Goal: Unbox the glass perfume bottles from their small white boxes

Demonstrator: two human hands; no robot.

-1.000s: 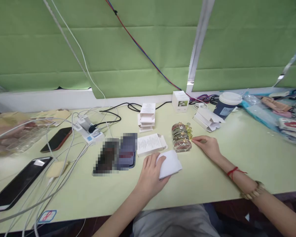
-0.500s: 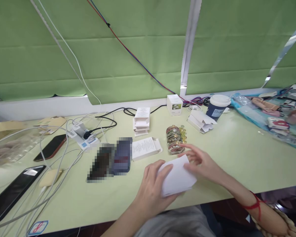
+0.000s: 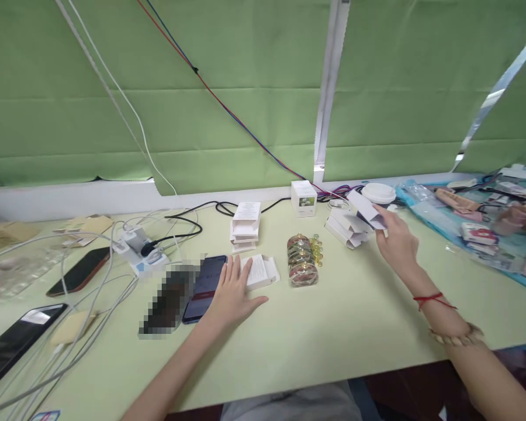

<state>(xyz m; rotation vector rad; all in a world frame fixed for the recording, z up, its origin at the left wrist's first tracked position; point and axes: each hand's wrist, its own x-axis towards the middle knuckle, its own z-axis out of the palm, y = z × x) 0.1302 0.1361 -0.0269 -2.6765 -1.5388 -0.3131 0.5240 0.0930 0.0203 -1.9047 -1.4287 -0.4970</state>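
My left hand (image 3: 233,293) lies flat on the pale green table (image 3: 315,327), fingers spread, its tips touching a white printed box (image 3: 259,271) and a dark phone (image 3: 204,279). My right hand (image 3: 397,241) is raised at the back right and pinches a flat white carton (image 3: 366,209) just above a small pile of flat white cartons (image 3: 344,227). Between my hands stands a stack of round glass bottles with gold caps (image 3: 303,260).
A pile of white boxes (image 3: 245,225), a small white cube box (image 3: 304,197) and a lidded paper cup (image 3: 377,193) stand near the back edge. A power strip (image 3: 139,249), cables and phones (image 3: 78,271) fill the left. Another person's hand (image 3: 519,215) works over blue packaging at right.
My right hand took the white carton from in front of me and carried it to the back right pile. My left hand let go and moved left onto the printed box.
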